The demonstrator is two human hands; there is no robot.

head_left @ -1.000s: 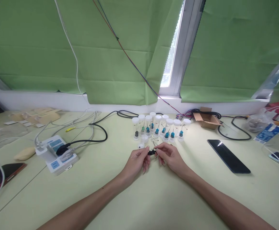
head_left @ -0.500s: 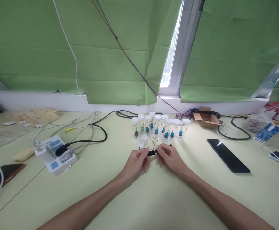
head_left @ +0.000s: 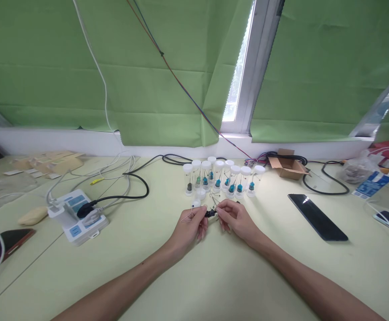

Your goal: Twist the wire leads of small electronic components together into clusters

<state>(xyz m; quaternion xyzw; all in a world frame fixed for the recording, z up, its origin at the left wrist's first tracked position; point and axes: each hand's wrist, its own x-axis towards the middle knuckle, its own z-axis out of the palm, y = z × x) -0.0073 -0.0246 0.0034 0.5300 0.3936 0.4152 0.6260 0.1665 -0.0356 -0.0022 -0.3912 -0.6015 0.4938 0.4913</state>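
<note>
My left hand (head_left: 190, 223) is closed, pinching one end of a small black part (head_left: 210, 213); its exact kind is too small to make out. A thin bent wire (head_left: 187, 218) lies along the left fingers. My right hand (head_left: 233, 216) is also closed, its thumb and forefinger on the other end of the black part. Just beyond the hands stand several clear tubes with white caps (head_left: 218, 174), holding blue, green or dark pieces on wires. Two loose white caps (head_left: 200, 194) and a few thin metal pieces (head_left: 215, 196) lie in front of the tubes.
To the left sits a white power strip (head_left: 77, 218) with a black plug and cables. A black phone (head_left: 317, 217) lies at the right, an open cardboard box (head_left: 287, 168) behind it. Another phone (head_left: 5, 247) is at the far left. Cables run along the back edge.
My right fingers have shifted slightly left and up along the black part. My left hand stays nearly in place, still gripping it.
</note>
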